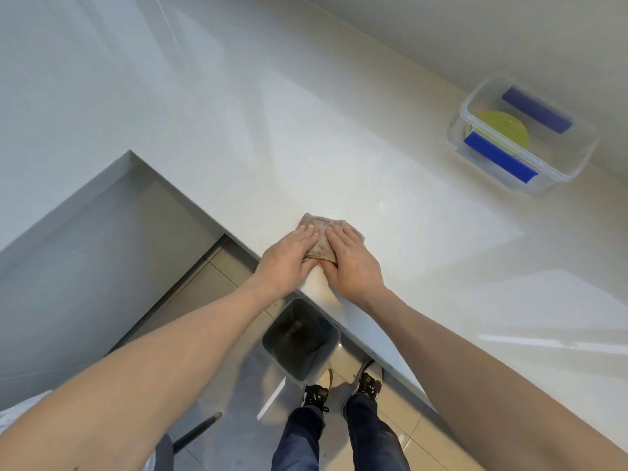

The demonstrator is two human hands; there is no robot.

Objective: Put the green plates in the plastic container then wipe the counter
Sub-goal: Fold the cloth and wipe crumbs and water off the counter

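Note:
A brownish cloth (321, 232) lies flat on the white counter (424, 239) near its front corner. My left hand (289, 260) and my right hand (351, 263) both press down on the cloth, side by side, fingers spread over it. At the far right, by the wall, stands a clear plastic container (574, 158) with blue clips. A green plate (499, 129) lies inside it.
A grey bin (300, 338) stands on the tiled floor just below the counter corner, in front of my feet. A lower grey cabinet surface (85, 253) lies to the left. A dark chair leg (195, 433) shows at the bottom left.

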